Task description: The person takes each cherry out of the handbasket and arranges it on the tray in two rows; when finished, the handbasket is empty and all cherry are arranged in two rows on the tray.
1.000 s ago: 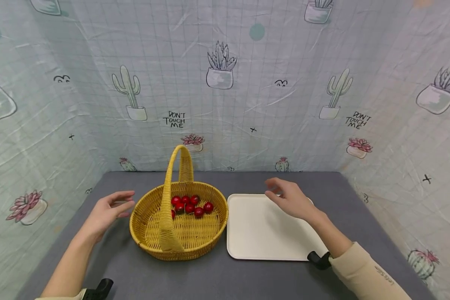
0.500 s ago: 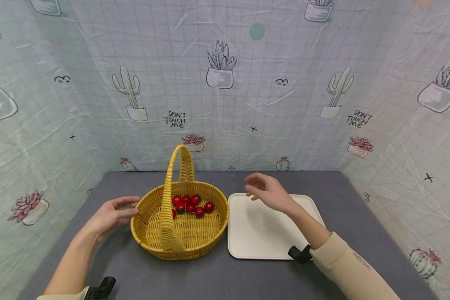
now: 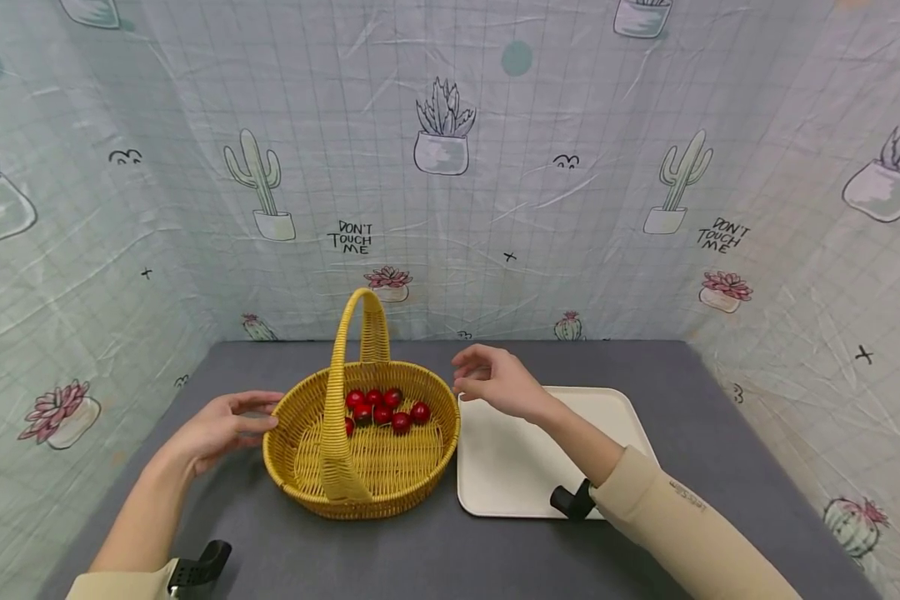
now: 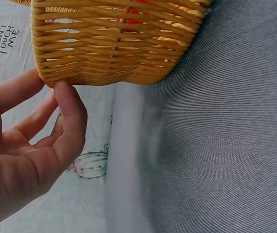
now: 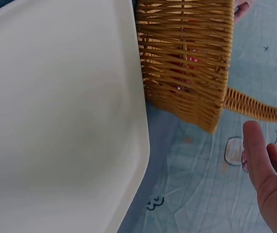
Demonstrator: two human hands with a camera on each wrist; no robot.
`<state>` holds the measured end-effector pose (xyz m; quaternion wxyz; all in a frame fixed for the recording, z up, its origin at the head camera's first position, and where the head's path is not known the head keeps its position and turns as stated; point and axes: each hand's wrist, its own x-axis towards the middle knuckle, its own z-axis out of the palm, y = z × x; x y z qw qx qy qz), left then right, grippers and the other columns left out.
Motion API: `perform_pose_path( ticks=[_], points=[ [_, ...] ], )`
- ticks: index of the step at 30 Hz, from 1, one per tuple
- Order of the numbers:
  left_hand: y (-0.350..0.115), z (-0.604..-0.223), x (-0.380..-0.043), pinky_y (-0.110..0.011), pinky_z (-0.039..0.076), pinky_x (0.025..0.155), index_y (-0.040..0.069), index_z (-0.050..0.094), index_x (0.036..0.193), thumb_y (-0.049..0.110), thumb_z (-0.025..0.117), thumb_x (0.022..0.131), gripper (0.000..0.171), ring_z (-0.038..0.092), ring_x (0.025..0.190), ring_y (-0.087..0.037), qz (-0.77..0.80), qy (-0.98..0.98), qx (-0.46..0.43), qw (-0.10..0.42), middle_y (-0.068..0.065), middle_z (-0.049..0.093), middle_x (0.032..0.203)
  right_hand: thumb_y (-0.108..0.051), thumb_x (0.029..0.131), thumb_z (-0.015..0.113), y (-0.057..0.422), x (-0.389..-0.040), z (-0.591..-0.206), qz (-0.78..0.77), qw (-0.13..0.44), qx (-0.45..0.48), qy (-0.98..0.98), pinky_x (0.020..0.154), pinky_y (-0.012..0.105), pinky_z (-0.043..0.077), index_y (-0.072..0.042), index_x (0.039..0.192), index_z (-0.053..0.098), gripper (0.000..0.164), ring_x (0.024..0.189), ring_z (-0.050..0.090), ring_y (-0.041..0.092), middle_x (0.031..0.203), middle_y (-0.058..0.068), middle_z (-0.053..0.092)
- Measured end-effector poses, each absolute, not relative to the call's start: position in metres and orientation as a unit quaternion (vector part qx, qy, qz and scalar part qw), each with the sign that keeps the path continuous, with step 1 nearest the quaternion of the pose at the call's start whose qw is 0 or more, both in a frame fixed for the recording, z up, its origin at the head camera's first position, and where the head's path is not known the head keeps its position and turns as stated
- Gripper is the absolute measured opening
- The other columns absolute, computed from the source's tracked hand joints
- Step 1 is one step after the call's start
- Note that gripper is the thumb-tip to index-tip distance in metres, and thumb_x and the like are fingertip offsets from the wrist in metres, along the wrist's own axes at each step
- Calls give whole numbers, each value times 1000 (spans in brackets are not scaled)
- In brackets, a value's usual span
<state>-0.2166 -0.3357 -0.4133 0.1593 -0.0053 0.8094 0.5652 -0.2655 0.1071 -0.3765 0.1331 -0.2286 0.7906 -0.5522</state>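
Observation:
A yellow wicker basket (image 3: 390, 504) with a tall arched handle (image 3: 337, 392) stands left of centre in the head view. Several red cherries (image 3: 401, 423) lie inside it, towards the back; the handle partly hides one. My left hand (image 3: 221, 429) touches the basket's left rim with its fingertips; in the left wrist view, the thumb (image 4: 73, 116) and another fingertip meet the rim. My right hand (image 3: 498, 383) hovers with loosely bent fingers beside the basket's right rim, over the back left corner of a white tray (image 3: 525, 467). Nothing is in it.
The tray lies close against the basket's right side on a grey tabletop (image 3: 307, 567). A patterned cloth (image 3: 495, 200) hangs behind the table and along both sides. Both wrists carry a black device (image 3: 573, 500).
My right hand has moved left across the tray to the basket's right side. My left hand has come right onto the basket's left rim. Basket, cherries and tray stay put.

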Motion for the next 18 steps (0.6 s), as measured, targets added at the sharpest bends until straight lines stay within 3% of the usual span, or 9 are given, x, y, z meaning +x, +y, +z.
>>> perform_pose_path(
  ticks=[4, 9, 18],
  points=[
    [-335, -408, -218, -48, 55, 94, -7, 42, 151, 16, 71, 99, 64, 61, 116, -26, 553, 818, -14, 160, -26, 45, 144, -8, 100, 67, 94, -265, -374, -527, 156, -241, 800, 84, 37, 59, 0, 136, 59, 38, 103, 70, 30, 118, 14, 67],
    [-333, -405, -220, -47, 56, 91, -8, 42, 150, 14, 72, 98, 63, 64, 111, -25, 546, 822, -13, 162, -25, 50, 136, -7, 96, 72, 78, -265, -376, -491, 179, -260, 812, 87, 39, 57, 2, 137, 57, 44, 102, 70, 23, 123, 18, 66],
    [-333, -405, -221, -47, 57, 88, -10, 41, 150, 9, 70, 99, 62, 64, 109, -25, 545, 821, -12, 169, -25, 50, 134, -7, 91, 77, 46, -264, -384, -449, 215, -244, 832, 85, 37, 57, 4, 136, 57, 50, 102, 66, 23, 120, 17, 65]
  ],
)
